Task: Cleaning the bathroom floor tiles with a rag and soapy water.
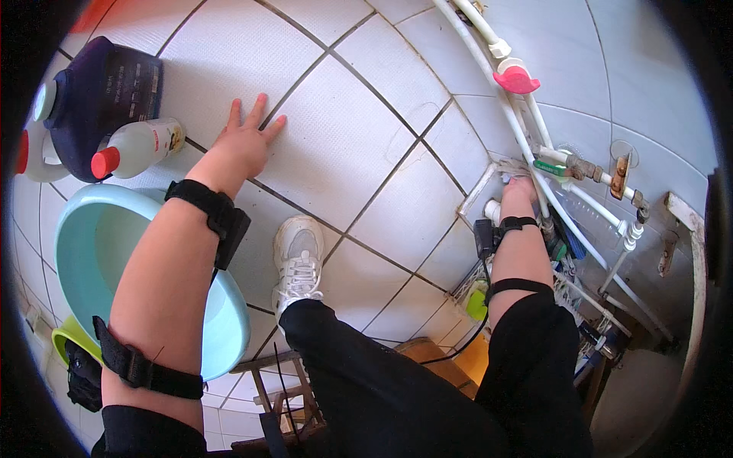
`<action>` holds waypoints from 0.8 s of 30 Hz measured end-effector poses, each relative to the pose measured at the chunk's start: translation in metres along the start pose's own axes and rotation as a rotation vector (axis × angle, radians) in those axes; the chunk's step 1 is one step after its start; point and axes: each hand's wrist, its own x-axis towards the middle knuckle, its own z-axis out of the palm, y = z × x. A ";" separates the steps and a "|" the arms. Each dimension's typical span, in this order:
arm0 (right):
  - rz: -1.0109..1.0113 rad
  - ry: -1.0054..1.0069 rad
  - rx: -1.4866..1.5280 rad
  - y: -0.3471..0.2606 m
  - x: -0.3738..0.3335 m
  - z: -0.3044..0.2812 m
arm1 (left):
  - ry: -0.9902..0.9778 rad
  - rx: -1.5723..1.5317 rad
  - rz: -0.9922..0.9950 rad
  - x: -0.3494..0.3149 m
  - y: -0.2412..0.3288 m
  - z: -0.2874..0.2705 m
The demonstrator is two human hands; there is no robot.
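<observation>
My left hand (246,143) is stretched out over the white floor tiles (366,114), fingers spread, with nothing in it. Whether it presses on the tiles or hovers just above them I cannot tell. Near its wrist lies a clear bottle (145,149) with a red cap, beside a big dark jug (107,99) with a pale cap. My right hand (520,188) reaches low into the corner by the wall, next to the white pipes (500,91). It looks closed, with a crumpled whitish thing (510,167) at its fingers; the fingertips are hidden.
A light-blue basin (76,229) stands under my left forearm, with a lime-green container (72,340) behind it. Pipes with a pink-handled valve (516,79) and a green-handled valve (551,167) run along the right wall. My white shoe (299,256) is on the floor between my arms.
</observation>
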 end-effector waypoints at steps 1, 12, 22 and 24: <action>-0.011 -0.062 0.012 -0.002 -0.022 0.009 | -0.045 -0.005 -0.013 -0.002 0.003 -0.004; -0.281 -0.474 0.317 -0.018 -0.189 0.159 | -0.068 0.039 -0.061 0.009 0.009 0.001; 0.186 -0.206 0.154 0.007 0.015 0.039 | 0.004 0.003 -0.049 0.009 -0.002 0.018; 0.068 -0.293 0.186 0.011 -0.028 0.073 | 0.029 0.018 -0.040 0.009 0.003 0.006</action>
